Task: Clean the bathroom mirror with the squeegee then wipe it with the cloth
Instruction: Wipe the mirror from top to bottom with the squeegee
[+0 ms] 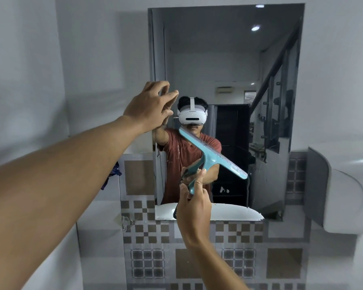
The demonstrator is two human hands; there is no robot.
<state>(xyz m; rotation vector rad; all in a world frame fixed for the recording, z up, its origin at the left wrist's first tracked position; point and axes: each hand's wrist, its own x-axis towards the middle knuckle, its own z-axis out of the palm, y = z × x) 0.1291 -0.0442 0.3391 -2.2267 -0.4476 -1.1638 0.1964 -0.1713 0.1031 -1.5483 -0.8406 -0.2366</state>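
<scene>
The tall bathroom mirror (pixel 224 59) hangs on the wall straight ahead. My right hand (pixel 194 206) grips the handle of a teal squeegee (pixel 210 153), whose blade lies slanted across the lower middle of the glass, running from upper left to lower right. My left hand (pixel 149 105) is raised at the mirror's left edge, fingers spread and fingertips at the glass, holding nothing. A dark blue cloth (pixel 112 174) hangs on the left wall, partly hidden behind my left forearm.
Patterned brown and grey tiles (pixel 147 231) cover the wall under the mirror. A white basin (pixel 348 185) juts in from the right. A small metal hook (pixel 125 222) sticks out low on the left of the tiled wall.
</scene>
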